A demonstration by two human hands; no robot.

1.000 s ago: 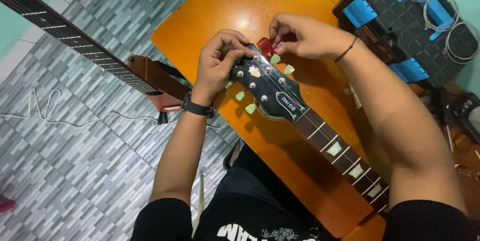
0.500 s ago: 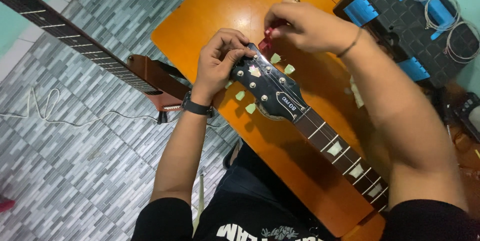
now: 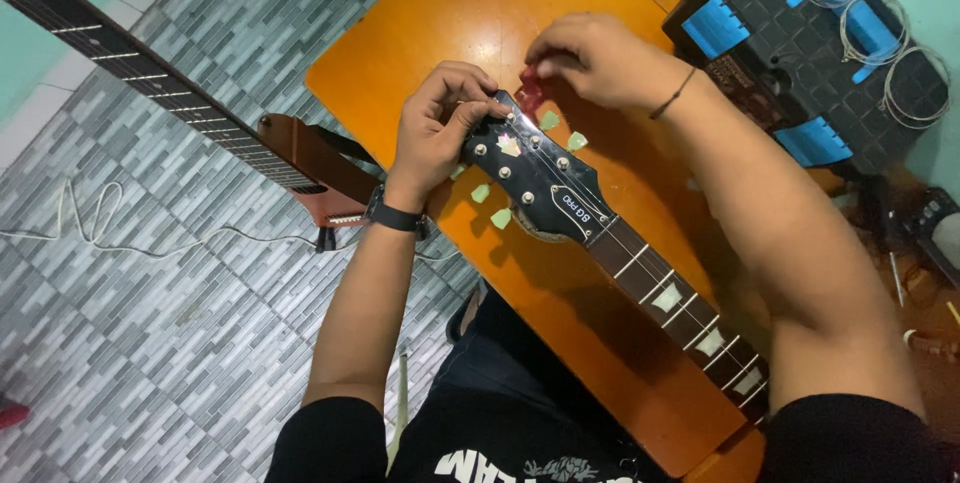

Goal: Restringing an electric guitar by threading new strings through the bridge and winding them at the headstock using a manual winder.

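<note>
Nearest the camera, the person's dark trousers and black printed shirt fill the bottom edge, both forearms reaching forward over an orange wooden counter (image 3: 420, 33). A guitar neck (image 3: 665, 293) with pale inlays runs from the lower right up across the counter to a black headstock (image 3: 535, 178), which lies face up near the middle of the counter with pale green tuner knobs (image 3: 481, 193) on both sides.

The left hand (image 3: 435, 128), a black watch (image 3: 395, 216) on its wrist, has its grip closed on the tip of the headstock, fingers curled over the top edge. The right hand (image 3: 590, 58), a thin band at its wrist, pinches a small red tool (image 3: 529, 93) just beyond the headstock tip, touching it; what the tool engages is hidden.

Farther left, a second guitar (image 3: 300, 158) with a brown body lies over the grey tiled floor (image 3: 150, 343). At the far right sits a black toolbox (image 3: 800, 63) with blue latches and coiled strings (image 3: 910, 83) on top.
</note>
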